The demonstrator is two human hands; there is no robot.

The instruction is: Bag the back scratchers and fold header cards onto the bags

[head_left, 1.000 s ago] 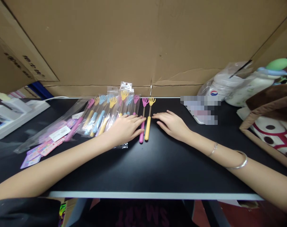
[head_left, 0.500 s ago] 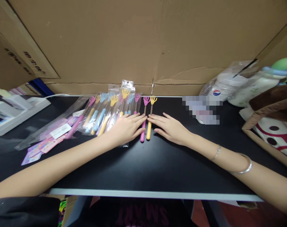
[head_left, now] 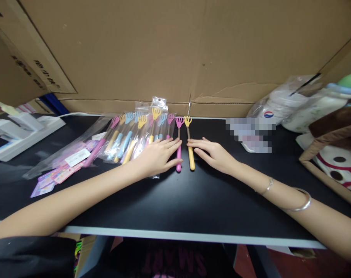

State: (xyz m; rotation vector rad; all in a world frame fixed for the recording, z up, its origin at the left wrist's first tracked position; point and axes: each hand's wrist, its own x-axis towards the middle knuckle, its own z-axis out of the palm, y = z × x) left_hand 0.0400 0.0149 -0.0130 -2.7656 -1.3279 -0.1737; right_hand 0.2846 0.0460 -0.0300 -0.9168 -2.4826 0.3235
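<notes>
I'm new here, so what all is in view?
Loose pink scratcher: one, pink, table centre
Loose yellow scratcher: one, yellow, right of the pink
Bagged scratchers: several, pink, yellow and blue, left of centre
Cards: several overlapping, purple and pink, left
Power strip: one, white, far left
Cardboard: panels, brown, behind
Logo container: one, whitish, right rear, in plastic
Bottle: one, white with green top, right rear
Bag: one, brown, far right
Pixelated item: one, colours unclear, right of centre
Table: one, black, below everything
Bracelets: two, silver, right arm
Left hand: one, bare, fingers on the pink handle
Right hand: one, bare, fingertips at the yellow handle
</notes>
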